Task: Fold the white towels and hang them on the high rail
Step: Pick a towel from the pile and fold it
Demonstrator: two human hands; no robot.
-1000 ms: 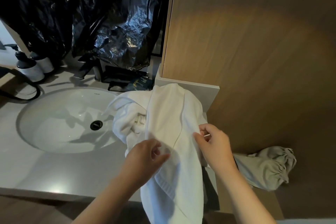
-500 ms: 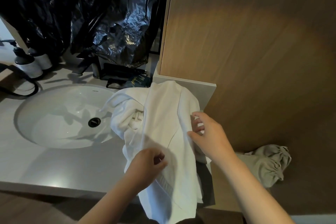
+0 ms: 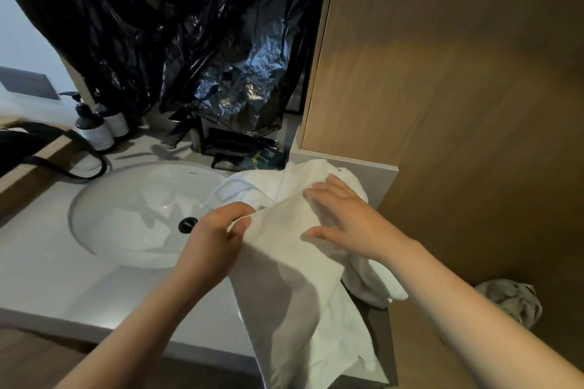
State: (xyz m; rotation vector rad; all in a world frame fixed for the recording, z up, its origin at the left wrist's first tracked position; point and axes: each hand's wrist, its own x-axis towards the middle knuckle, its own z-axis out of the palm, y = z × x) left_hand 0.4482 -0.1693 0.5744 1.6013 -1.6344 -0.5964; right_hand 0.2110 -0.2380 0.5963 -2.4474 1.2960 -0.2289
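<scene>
Two hands on white towel (image 3: 294, 287), long axis toward viewer: left hand (image 3: 211, 237) pinching edge, right hand (image 3: 350, 218) spread flat.

The towel (image 3: 294, 278) is white, the sink (image 3: 126, 230) white, the plastic sheet (image 3: 189, 41) black, the panel (image 3: 458, 104) brown.

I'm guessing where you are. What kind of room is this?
Most likely a bathroom: a white sink set in the counter, a tap behind it, and pump bottles nearby.
</scene>
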